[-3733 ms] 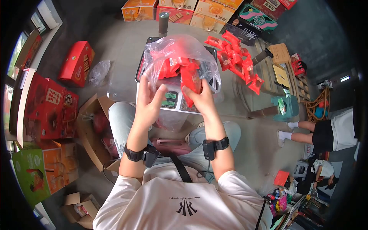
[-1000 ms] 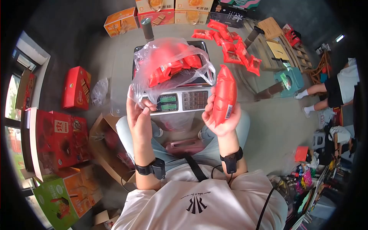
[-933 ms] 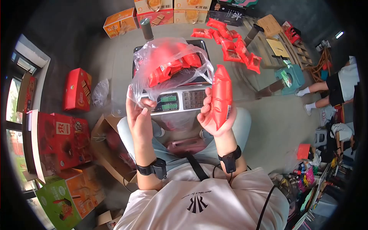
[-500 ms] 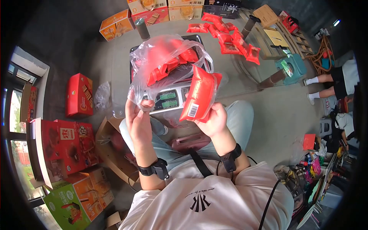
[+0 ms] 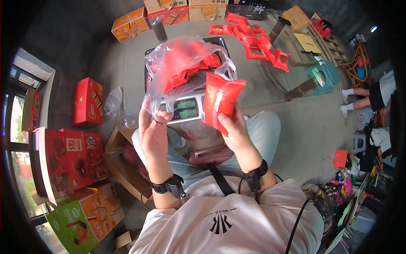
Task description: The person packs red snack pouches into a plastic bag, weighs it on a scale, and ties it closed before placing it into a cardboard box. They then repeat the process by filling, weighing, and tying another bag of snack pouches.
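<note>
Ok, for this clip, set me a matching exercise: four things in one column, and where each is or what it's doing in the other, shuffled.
1. Left hand
2. Right hand
3. Scale
4. Loose red packets

A. Under the clear bag
B. Holding up a red packet
C. On the glass table, outside the bag
D. Pinching the bag

Pairs: 1-D, 2-B, 3-A, 4-C

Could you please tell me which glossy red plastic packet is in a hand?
The red packet in the right hand; the other packets lie inside the clear plastic bag or loose on the transparent tabletop.
</note>
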`<move>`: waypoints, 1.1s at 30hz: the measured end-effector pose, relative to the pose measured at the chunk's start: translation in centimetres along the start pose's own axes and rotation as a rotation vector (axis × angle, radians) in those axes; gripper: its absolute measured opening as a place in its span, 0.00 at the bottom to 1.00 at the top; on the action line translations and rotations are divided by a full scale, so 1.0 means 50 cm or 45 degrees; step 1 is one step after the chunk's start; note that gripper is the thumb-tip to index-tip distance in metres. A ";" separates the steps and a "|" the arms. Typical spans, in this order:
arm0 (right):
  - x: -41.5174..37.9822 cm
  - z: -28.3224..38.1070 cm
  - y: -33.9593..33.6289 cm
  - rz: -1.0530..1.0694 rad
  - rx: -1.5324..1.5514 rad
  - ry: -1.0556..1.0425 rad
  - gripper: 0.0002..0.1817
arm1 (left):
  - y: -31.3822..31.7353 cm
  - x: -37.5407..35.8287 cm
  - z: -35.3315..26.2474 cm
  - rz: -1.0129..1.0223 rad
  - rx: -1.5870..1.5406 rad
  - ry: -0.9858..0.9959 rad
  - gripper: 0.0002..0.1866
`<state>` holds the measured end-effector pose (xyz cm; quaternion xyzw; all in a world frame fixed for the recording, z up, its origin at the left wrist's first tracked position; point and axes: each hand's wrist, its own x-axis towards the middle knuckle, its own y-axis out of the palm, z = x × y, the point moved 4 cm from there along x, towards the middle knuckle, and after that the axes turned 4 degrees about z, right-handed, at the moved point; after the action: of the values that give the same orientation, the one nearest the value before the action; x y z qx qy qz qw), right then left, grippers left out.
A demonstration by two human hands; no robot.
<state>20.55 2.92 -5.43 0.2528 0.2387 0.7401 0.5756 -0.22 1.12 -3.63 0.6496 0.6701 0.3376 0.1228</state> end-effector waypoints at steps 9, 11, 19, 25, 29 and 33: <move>0.008 -0.009 -0.009 -0.058 -0.219 0.023 0.34 | -0.006 -0.001 0.003 -0.022 -0.005 -0.041 0.40; 0.012 -0.012 -0.013 -0.067 -0.330 0.013 0.34 | -0.008 0.000 0.002 -0.007 -0.082 -0.039 0.40; 0.137 0.014 -0.026 0.020 -1.482 -0.343 0.31 | 0.017 0.013 -0.011 0.066 0.134 -0.051 0.38; 0.288 0.049 0.044 0.012 -2.457 -0.322 0.32 | 0.048 0.046 -0.033 0.218 0.322 -0.036 0.37; 0.358 0.032 0.027 -0.112 -2.345 -0.637 0.32 | 0.059 0.058 -0.051 0.291 0.425 0.020 0.39; 0.306 0.029 0.035 0.124 -2.077 -0.993 0.32 | 0.054 0.055 -0.057 0.234 0.452 0.012 0.39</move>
<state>17.02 17.52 -1.68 0.0089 -0.5829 0.5648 0.5841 -0.17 2.71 0.90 0.7178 0.6576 0.2271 -0.0280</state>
